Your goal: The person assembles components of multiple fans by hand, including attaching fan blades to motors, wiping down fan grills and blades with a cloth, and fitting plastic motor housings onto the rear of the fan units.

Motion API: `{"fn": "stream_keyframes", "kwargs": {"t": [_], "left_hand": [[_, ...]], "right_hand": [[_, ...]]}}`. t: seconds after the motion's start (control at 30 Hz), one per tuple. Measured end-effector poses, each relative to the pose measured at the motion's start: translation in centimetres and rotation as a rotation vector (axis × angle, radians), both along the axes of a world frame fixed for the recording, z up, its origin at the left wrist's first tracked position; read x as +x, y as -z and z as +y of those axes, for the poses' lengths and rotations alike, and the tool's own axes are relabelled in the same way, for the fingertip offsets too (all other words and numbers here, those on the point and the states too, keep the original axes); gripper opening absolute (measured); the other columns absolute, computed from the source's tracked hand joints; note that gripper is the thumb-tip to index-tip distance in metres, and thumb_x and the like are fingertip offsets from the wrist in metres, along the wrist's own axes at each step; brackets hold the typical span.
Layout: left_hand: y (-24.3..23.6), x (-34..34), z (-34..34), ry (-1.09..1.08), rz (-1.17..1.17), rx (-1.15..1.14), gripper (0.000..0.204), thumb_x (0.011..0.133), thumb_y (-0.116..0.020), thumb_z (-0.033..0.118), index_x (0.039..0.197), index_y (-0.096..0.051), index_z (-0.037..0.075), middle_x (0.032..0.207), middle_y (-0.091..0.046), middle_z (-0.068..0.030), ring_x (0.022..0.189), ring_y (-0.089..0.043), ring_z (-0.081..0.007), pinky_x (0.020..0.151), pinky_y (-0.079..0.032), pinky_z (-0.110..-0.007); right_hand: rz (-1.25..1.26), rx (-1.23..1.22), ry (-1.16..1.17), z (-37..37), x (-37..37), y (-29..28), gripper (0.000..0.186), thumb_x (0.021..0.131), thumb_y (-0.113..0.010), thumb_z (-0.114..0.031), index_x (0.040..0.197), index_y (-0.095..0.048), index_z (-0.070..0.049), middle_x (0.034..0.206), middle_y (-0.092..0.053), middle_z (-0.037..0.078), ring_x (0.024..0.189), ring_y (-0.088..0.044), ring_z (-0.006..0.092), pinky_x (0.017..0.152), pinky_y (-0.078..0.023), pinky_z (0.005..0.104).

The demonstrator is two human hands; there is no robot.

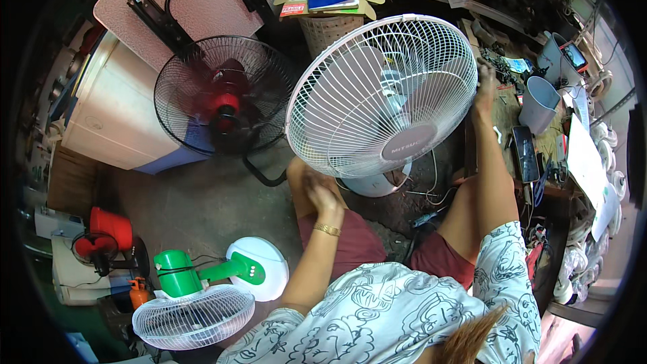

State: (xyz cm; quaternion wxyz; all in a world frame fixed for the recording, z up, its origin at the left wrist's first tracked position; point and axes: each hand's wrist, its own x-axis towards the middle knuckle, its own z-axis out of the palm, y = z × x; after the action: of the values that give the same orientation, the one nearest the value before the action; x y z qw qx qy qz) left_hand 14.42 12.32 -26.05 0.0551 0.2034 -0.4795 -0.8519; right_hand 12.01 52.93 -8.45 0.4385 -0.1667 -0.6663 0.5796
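A single wide fisheye view, from the left of two cameras worn on a person's head, looks steeply down and forward. The wearer's patterned shirt [391,310] is close along the lower edge; a large white fan [384,94] stands just ahead, near centre. The floor [229,195] lies farther below. Dark curved borders surround everything.

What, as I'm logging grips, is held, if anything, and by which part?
The right hand is at the right rim of the large white fan; whether gripping or touching cannot be told. The left hand shows nothing held.
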Motion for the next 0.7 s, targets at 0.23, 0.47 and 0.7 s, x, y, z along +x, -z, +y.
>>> {"fn": "stream_keyframes", "kwargs": {"t": [0.23,0.47,0.7], "left_hand": [[-0.9,-0.7,6.5,0.29,-0.353,0.724,0.053,0.099,-0.038,0.048,0.14,-0.043,0.015,0.14,-0.047,-0.0042,0.127,-0.046,-0.026,0.105,-0.039,-0.047],[2.6,-1.9,8.2,0.138,-0.044,0.816,0.053,0.1,-0.035,0.044,0.139,-0.042,0.008,0.141,-0.046,-0.0088,0.125,-0.047,-0.0276,0.106,-0.041,-0.044],[2.7,-1.4,8.5,0.222,-0.088,0.699,0.059,0.099,-0.033,0.048,0.137,-0.043,0.005,0.139,-0.046,-0.0106,0.127,-0.044,-0.0295,0.108,-0.038,-0.044]], "right_hand": [[0.045,0.417,-0.046,-1.5,1.3,-6.8,0.047,0.1,-0.04,-0.04,0.113,-0.061,0.001,0.11,-0.062,0.015,0.102,-0.059,0.0226,0.091,-0.044,0.0326],[0.083,0.492,-0.007,-3.5,0.0,-8.0,0.04,0.1,-0.043,-0.034,0.091,-0.06,0.002,0.084,-0.059,0.01,0.081,-0.054,0.0186,0.076,-0.043,0.0307],[0.071,0.394,-0.047,-2.7,-0.4,-6.9,0.033,0.098,-0.047,-0.029,0.09,-0.059,0.001,0.082,-0.058,0.008,0.078,-0.052,0.0161,0.075,-0.042,0.0295]]}}
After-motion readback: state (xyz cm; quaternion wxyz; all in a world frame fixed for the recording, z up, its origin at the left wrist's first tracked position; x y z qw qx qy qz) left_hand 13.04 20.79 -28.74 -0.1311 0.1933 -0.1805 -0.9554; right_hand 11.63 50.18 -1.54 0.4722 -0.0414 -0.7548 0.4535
